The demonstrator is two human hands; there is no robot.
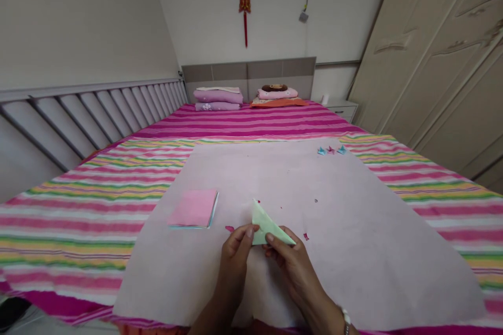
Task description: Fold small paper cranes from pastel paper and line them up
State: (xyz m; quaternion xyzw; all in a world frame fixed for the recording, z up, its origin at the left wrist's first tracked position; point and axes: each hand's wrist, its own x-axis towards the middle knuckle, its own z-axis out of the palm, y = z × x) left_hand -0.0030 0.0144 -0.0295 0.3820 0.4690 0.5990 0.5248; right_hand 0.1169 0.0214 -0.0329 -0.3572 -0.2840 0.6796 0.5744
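A light green sheet of paper [264,222], folded into a triangle, is held up between both hands near the front of the white sheet. My left hand [238,248] pinches its lower left corner between thumb and fingers. With the thumb on the front face and fingers behind, my right hand [288,254] grips the lower right part. To the left lies a stack of square paper [194,208], pink on top with blue and white edges below. Three small folded paper pieces stand in a row at the far right: a blue one [321,151], a pink one [330,150] and another blue one [341,149].
A large white sheet [353,251] covers the front of a bed with a striped cover [78,209]. Small dark pink scraps [306,236] are scattered on it. Folded bedding [218,97] lies by the headboard [283,70]. A rail [90,110] runs along the left.
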